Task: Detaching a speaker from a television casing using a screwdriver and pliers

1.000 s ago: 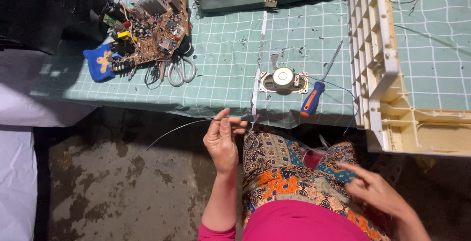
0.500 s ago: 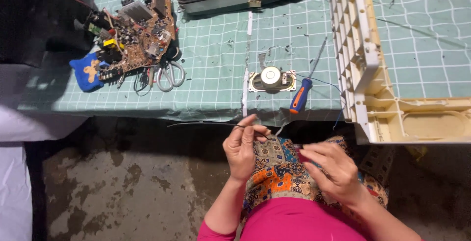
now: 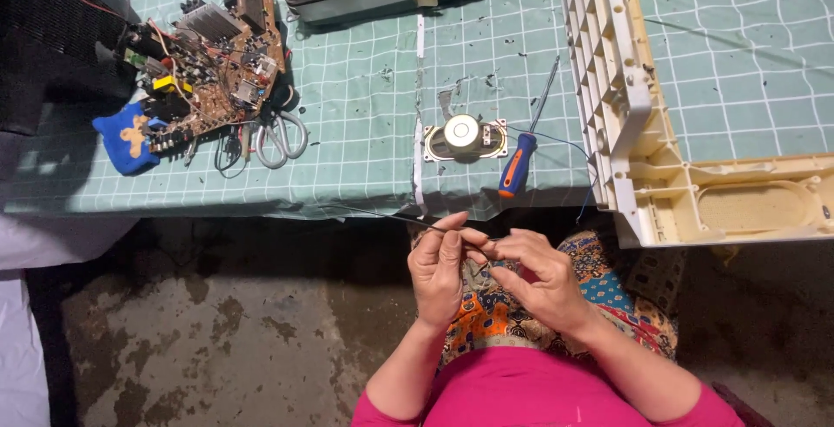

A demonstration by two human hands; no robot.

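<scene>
Dark thin wire point(image 3: 382, 215) pinched between left hand point(image 3: 437, 266) and right hand point(image 3: 539, 275).

Pink short sleeves, bare forearms, patterned multicoloured skirt.

A circuit board point(image 3: 213, 66), scissors point(image 3: 278, 139), a speaker point(image 3: 463, 136) and a screwdriver point(image 3: 519, 159) lie on the green mat point(image 3: 356, 97)

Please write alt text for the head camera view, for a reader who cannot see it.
Both hands, left hand and right hand, pinch a thin dark wire above the lap. On the green grid mat lie a speaker, screwdriver, scissors and circuit board.
</scene>
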